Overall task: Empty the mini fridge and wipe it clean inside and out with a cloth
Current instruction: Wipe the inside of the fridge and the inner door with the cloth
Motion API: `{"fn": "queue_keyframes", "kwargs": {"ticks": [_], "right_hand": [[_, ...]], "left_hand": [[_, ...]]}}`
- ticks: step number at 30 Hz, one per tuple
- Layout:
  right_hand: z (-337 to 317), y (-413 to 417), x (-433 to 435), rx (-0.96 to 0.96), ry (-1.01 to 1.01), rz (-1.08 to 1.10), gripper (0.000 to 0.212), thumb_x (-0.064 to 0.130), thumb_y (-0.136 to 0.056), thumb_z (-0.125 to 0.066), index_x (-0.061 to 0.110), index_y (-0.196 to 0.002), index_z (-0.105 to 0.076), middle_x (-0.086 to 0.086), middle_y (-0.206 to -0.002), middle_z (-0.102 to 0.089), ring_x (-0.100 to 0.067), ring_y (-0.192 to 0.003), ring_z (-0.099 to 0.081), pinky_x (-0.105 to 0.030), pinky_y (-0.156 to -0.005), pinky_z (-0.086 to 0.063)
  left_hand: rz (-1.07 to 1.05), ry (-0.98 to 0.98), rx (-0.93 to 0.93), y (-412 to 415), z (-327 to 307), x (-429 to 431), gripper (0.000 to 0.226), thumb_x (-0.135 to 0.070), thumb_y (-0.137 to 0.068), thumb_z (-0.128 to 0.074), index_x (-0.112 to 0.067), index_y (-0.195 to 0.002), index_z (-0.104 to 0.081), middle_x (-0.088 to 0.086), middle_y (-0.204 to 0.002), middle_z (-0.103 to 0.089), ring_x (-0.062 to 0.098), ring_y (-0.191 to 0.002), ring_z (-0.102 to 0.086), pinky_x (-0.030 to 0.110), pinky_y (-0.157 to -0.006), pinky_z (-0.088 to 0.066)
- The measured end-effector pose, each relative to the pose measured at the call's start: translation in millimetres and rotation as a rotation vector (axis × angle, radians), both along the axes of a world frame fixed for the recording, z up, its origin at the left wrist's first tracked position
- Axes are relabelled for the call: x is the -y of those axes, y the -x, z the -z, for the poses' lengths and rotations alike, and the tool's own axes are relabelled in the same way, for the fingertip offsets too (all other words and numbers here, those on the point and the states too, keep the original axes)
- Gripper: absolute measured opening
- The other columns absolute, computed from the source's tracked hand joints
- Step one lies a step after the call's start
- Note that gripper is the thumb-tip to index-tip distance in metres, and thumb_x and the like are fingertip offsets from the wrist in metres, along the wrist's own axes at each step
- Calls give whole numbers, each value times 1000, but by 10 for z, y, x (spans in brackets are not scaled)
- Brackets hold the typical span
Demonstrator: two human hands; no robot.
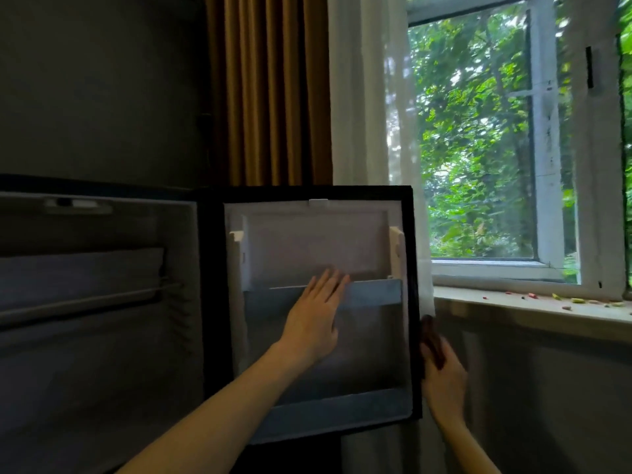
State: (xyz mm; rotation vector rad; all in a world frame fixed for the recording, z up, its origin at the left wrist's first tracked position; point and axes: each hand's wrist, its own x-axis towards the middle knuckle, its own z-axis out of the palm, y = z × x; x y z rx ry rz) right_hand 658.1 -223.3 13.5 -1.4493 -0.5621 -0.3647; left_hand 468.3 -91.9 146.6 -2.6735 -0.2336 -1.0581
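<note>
Single head view, close up, facing forward at the open mini fridge door (318,302), window (478,148) right.

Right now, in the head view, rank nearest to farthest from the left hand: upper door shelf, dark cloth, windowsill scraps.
1. Upper door shelf: under the left hand itself.
2. Dark cloth: at the outer edge of the door, in the right hand.
3. Windowsill scraps: far right, beyond the door.

Bare left grip (313,323) (right grip (443,378) likewise)
</note>
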Motion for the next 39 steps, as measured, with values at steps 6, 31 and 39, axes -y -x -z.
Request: {"fn": "queue_keyframes", "kwargs": {"ticks": [6, 31, 39], "right_hand": [[-800, 443, -490, 320, -83, 136, 48, 18, -98, -54, 6, -143, -44, -14, -146, -45, -33, -128, -47, -42, -107, -38], [-357, -127, -430, -182, -140, -141, 41, 36, -98, -52, 18, -135, -53, -12, -123, -63, -30, -113, -58, -48, -97, -45], [-518, -146, -366, -102, -133, -194, 35, 20, -99, -53, 10, -132, -56, -5, -112, -62, -17, -105, -56, -28, -88, -41]], "left_hand": [[-228, 2, 81, 600, 39, -444, 83, -7, -65, -71, 5, -141, -40, 17, -122, -59, 37, -113, -56, 44, -108, -36], [-538, -14, 48, 463, 43, -64, 67, -31, -95, -44, -7, -151, -16, 18, -149, -26, 34, -142, -19, 55, -117, 8], [-13, 43, -65, -24, 620, 208, 57, -16, -82, -60, -4, -136, -49, 18, -133, -49, 35, -121, -49, 44, -106, -38]]}}
